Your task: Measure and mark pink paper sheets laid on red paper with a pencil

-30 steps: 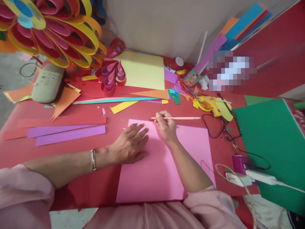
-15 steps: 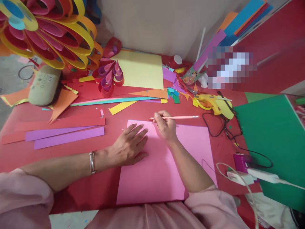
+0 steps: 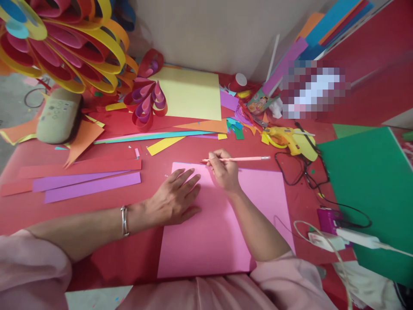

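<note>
Head camera: my left hand (image 3: 174, 200) lies flat, fingers stretched out and gripping nothing, pressing the pink sheet (image 3: 258, 202) onto the red worktop (image 3: 129, 254) straight ahead of me. My right hand (image 3: 224, 172) has its fingers pinched round a pencil (image 3: 238, 159) held sideways, tip at the sheet's far edge. The sheet looks whole, uncut and unmarked, so I judge the work on it barely begun.
</note>
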Action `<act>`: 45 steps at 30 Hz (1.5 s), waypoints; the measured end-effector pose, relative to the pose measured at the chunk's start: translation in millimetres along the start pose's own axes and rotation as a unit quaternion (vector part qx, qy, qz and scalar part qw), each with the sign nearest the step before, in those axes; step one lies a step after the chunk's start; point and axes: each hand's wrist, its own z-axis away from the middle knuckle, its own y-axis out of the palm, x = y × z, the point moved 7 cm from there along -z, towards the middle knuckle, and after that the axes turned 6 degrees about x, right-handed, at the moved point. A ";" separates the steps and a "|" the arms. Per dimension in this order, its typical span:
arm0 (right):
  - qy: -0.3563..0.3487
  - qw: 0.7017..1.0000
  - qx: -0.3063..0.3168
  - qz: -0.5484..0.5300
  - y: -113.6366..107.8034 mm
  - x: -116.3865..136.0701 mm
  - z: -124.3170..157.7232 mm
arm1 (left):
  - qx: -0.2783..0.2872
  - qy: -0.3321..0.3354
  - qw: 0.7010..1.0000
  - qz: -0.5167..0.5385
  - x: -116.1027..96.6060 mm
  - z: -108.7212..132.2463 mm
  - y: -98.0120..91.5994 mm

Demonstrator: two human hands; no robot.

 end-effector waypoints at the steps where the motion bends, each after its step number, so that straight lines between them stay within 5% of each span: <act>1: 0.000 1.000 0.000 -0.001 0.0 -0.3 0.0 | 0.000 0.000 1.000 0.000 0.0 -0.3 -0.4; 45: 0.009 1.000 0.000 0.013 -0.1 -3.2 0.9 | 0.000 -0.001 1.000 0.002 -0.4 -0.9 0.3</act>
